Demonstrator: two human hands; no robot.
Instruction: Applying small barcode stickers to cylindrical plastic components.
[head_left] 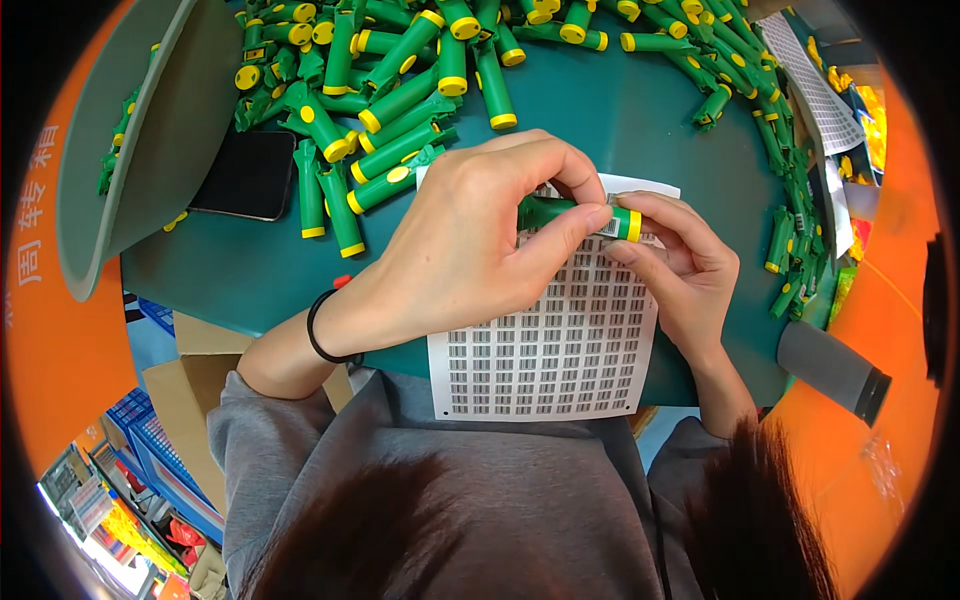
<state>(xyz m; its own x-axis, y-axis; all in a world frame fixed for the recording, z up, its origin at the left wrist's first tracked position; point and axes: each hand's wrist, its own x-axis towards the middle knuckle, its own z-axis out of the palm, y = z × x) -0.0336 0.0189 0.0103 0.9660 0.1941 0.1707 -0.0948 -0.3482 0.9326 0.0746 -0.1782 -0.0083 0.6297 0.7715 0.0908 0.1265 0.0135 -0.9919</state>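
While the green counter (620, 125) carries nearly everything, the work sits at the middle of its near edge, where both hands meet over a sheet of labels (540, 375). The left hand (480, 235) grips a green tube (545, 212) by its body, thumb in front and fingers curled behind; the right hand (690, 265) pinches the same tube near its yellow end, thumb below and fingers above. On the tube, beside the left thumb tip, shows a small label (608, 227). The step in hand looks like sticking this label on and smoothing it down; the next move seems to call for keeping the tube steady and pressing the label's edges flat.

Counted from the largest down: one grey bin (165, 180) tilts over the counter's left edge. One heap of tubes (400, 105) spreads along the far edge and round to the right edge; these overlap too much to count exactly, but there are dozens. Label sheets number two, one beneath the hands and another (815, 85) at the far right corner. One grey cylinder (830, 370) lies by the near right corner, and one black phone (245, 178) near the left edge. One tube is held, with one label visible on it.
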